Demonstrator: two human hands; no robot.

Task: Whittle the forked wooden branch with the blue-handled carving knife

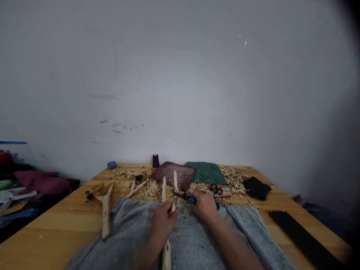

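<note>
My left hand (pixel 164 222) is closed around a peeled, forked wooden stick (pixel 166 255), just where its two prongs part. The prongs point away from me, and the shaft runs back over a grey towel (pixel 191 240). My right hand (pixel 204 206) grips a knife (pixel 182 195) by its blue and black handle. Its blade reaches left to the right prong; the exact contact is too small to make out. Left of the towel lies another forked stick (pixel 106 217), with a thinner forked twig (pixel 135 189) beyond it.
Wood shavings (pixel 233 180) cover the far part of the wooden table (pixel 56 232). Among them lie a maroon sheet (pixel 174 173), a green sheet (pixel 206 172), scissors (pixel 216 189) and a black cloth (pixel 257 188). A dark thread spool (pixel 155 160) stands by the wall; a black slab (pixel 300 236) lies right.
</note>
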